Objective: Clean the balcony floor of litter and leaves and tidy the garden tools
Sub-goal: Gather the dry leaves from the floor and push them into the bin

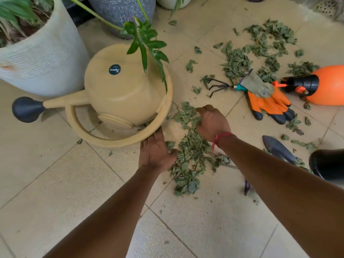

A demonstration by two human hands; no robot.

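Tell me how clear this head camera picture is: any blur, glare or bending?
Head view: soft daylight, no glare, only faint shadows; wide-angle bending curves the tile lines and the white planter near the edges; the left hand and that planter look slightly smeared; the leaves and orange gloves mid-frame are sharper.

The camera rides on my head, facing forward and steeply down at the tiled floor (55, 183) and leaves (189, 151), near my left hand (155, 155) and right hand (212, 121) (wide lens); far corners perhaps blurred.
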